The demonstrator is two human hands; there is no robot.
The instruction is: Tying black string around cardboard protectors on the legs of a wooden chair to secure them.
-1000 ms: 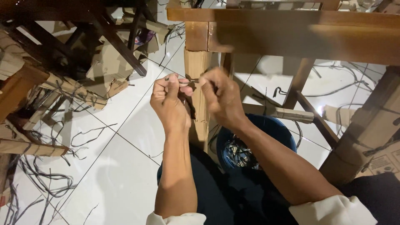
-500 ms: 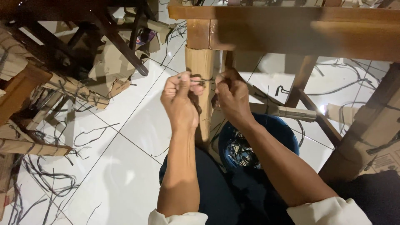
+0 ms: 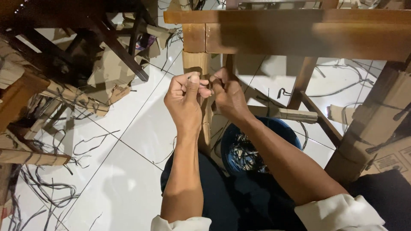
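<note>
My left hand [image 3: 185,95] and my right hand [image 3: 229,93] are held close together in front of a wooden furniture leg [image 3: 195,57] wrapped in brown cardboard. Both fists are closed, pinching a thin dark strap [image 3: 209,89] that runs around the wrapped leg. The strap between my fingers is mostly hidden. The leg hangs from a broad wooden rail [image 3: 299,34] across the top of the view.
A blue bucket [image 3: 282,128] with dark strap offcuts sits below my arms. More wooden frames [image 3: 85,47] wrapped in cardboard stand at left, with loose black straps [image 3: 47,188] over the white tiled floor. A cardboard-wrapped leg [image 3: 364,132] stands at right.
Both hands have shifted slightly left and drawn closer together at the wrapped leg. The right hand has turned so its fingers curl in toward the left fist.
</note>
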